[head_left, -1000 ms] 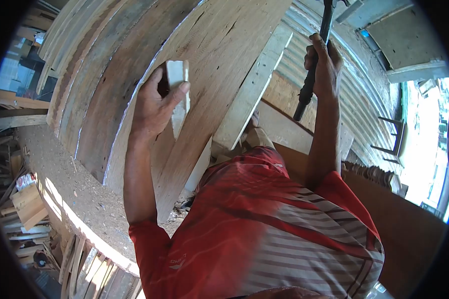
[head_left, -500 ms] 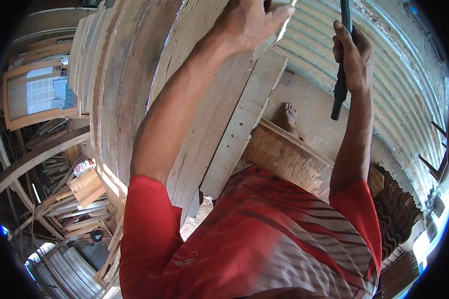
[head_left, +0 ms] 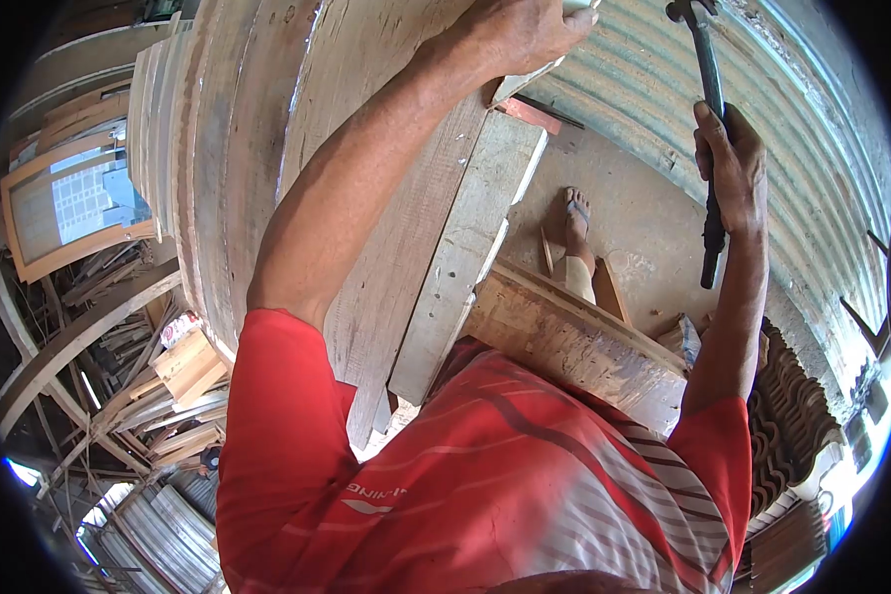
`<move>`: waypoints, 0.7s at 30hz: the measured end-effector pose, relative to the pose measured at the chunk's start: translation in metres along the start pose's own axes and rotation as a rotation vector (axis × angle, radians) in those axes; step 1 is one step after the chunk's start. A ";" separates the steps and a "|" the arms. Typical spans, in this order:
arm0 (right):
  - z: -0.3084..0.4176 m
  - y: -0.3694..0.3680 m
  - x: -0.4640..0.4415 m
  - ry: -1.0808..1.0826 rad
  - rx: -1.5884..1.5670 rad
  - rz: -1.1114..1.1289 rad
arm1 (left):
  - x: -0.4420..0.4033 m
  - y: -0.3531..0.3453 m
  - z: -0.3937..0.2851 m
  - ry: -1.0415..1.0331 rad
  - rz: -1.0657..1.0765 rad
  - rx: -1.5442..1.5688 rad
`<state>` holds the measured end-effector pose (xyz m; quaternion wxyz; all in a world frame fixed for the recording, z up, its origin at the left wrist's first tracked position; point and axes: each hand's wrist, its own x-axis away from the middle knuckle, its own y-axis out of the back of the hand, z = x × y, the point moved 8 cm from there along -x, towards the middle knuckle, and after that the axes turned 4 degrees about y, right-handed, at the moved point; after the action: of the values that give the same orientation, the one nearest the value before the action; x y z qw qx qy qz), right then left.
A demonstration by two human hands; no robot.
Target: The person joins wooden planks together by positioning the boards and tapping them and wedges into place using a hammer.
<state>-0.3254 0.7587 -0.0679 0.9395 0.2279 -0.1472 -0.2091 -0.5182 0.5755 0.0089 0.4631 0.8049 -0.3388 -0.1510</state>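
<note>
Since the stiff hammer [head_left: 706,61] looks head-heavy, the right hand [head_left: 738,173] grips its handle [head_left: 712,230] right of the planks [head_left: 418,220]; the left hand [head_left: 521,38] clasps a light-looking block [head_left: 524,83]

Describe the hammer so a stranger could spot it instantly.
Find the pale corrugated sheet at upper right. In front of it, the person's right grip holds the hammer. Slim and dark, with a head at its upper end, it stands out from the ridged sheet.
</note>
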 end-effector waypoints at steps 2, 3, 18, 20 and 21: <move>-0.002 -0.003 0.001 -0.008 0.004 0.022 | -0.001 -0.001 0.002 0.007 -0.004 -0.019; -0.002 -0.003 0.000 -0.013 0.002 0.034 | -0.002 -0.001 0.003 -0.034 -0.065 -0.028; 0.016 -0.004 -0.016 0.025 0.027 0.059 | -0.003 -0.018 0.009 -0.240 -0.277 -0.010; 0.016 -0.005 -0.019 0.027 0.037 0.071 | -0.003 -0.021 0.010 -0.223 -0.264 -0.021; 0.015 -0.005 -0.021 0.034 0.051 0.081 | -0.002 -0.021 0.009 -0.233 -0.283 -0.038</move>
<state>-0.3509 0.7588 -0.0613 0.9435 0.2489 -0.1456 -0.1632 -0.5160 0.5782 -0.0138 0.4099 0.8129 -0.2706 -0.3132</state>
